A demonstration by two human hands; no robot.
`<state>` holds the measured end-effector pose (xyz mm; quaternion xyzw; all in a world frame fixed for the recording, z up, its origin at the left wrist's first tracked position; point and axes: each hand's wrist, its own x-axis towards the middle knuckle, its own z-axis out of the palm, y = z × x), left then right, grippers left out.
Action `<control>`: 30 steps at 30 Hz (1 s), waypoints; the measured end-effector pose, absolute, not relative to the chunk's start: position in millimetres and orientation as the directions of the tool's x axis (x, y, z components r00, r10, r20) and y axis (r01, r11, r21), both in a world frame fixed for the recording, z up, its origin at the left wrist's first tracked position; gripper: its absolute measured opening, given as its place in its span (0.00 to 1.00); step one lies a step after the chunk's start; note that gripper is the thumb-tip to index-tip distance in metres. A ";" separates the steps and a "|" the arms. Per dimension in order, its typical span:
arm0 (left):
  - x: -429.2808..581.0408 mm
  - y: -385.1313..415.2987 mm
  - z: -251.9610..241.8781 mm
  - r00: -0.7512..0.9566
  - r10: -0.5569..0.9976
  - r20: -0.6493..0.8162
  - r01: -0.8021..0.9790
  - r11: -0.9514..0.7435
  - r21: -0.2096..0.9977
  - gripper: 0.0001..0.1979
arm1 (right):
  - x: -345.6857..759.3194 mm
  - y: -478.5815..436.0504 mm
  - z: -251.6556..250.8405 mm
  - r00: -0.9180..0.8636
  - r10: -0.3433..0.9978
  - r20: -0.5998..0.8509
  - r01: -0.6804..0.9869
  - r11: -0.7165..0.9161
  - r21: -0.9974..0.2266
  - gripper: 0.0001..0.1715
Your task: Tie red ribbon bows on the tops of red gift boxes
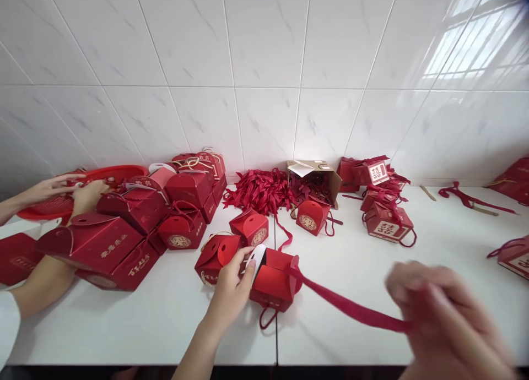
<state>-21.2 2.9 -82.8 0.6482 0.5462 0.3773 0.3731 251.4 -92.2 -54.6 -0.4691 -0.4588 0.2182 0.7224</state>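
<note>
On the flat white bench point(343, 347), the left hand point(231, 286) is pinching the white-faced flap point(258, 254) of an open red cardboard box point(275, 297) near the front edge, while the blurred right hand point(446, 314) is gripping a dark-red fabric ribbon point(351, 307) that is stretching rightward from the box.

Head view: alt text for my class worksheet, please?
A person's left hand grips an open red box while the right hand, blurred, holds a red ribbon running from it. More red boxes and a ribbon heap lie on the white table.
</note>
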 end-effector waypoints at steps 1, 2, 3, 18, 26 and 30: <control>-21.8 -1.6 -83.8 0.102 0.994 0.050 0.359 -0.084 0.929 0.18 | 235.3 -83.2 -50.8 0.408 0.813 0.416 0.116 0.406 -0.907 0.06; -22.0 -6.4 -85.3 0.084 0.996 0.019 0.294 -0.043 0.955 0.18 | 218.1 -73.1 -48.5 0.305 0.874 0.377 0.117 0.359 -0.926 0.06; -21.9 -11.0 -87.1 0.065 0.998 -0.009 0.236 -0.007 0.972 0.18 | 201.1 -62.8 -48.5 0.201 0.908 0.367 0.124 0.348 -0.929 0.09; -23.0 -33.1 -94.2 0.159 0.979 -0.125 0.053 0.118 0.992 0.16 | 144.2 -26.5 -80.3 -0.305 0.952 -0.021 0.380 0.101 -0.919 0.11; -29.7 -33.1 -90.6 0.327 0.940 -0.098 0.065 0.081 0.995 0.15 | 142.7 -24.2 -78.1 -0.340 0.940 0.019 0.395 0.161 -0.904 0.11; -25.9 -23.7 -90.6 0.275 0.960 -0.057 0.204 -0.001 0.979 0.14 | 139.3 -25.4 -79.9 -0.320 0.942 0.101 0.402 0.232 -0.886 0.08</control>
